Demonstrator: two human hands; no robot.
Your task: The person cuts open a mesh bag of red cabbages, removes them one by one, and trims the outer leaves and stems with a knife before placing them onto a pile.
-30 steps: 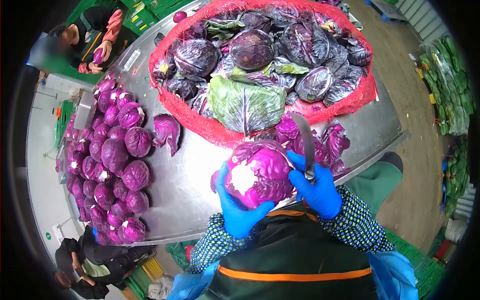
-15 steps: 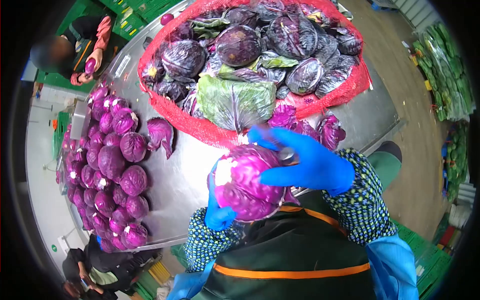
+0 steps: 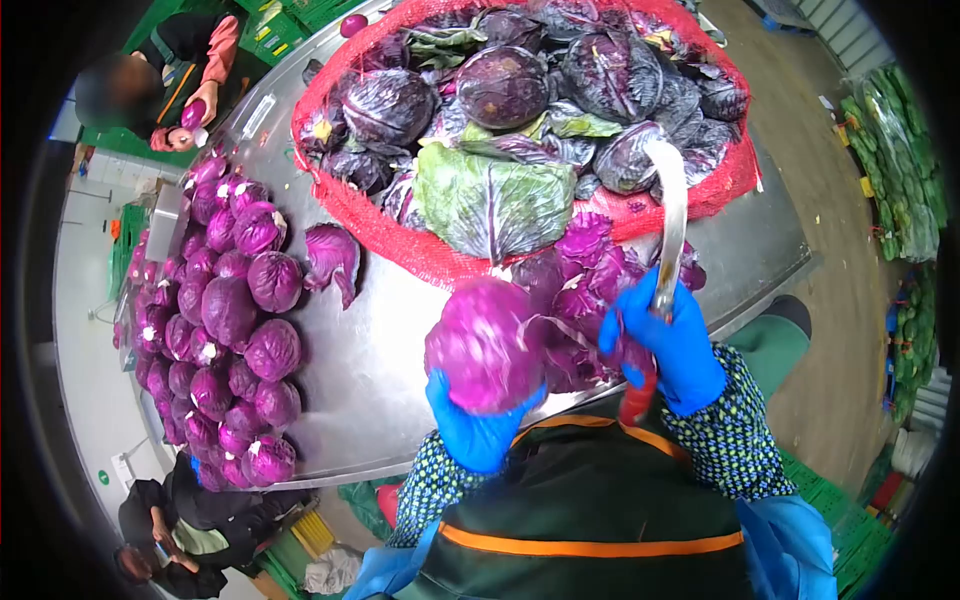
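Note:
My left hand (image 3: 472, 432), in a blue glove, cups a peeled red cabbage (image 3: 485, 345) from below, over the near part of the metal table (image 3: 370, 370). In my gloved right hand (image 3: 672, 338) is a knife (image 3: 674, 215) with a red handle, its curved pale blade pointing away from me. Loose purple leaves (image 3: 590, 285) lie between the two hands, and some hang close by my right fingers. Past them, a red mesh bag (image 3: 385, 245) lies opened around unpeeled cabbages (image 3: 503, 88) and a large green outer leaf (image 3: 495, 200).
Many peeled cabbages (image 3: 228, 310) are heaped on the left of the table, with a single leaf (image 3: 332, 262) beside them. One person (image 3: 200, 60) holds a small cabbage at upper left; another person (image 3: 180, 530) is at lower left. Bagged green vegetables (image 3: 895, 160) line the right side.
My right hand has drawn away from the cabbage to the right, and the knife now shows fully. The cabbage has turned in my left hand; more loose leaves show beside it.

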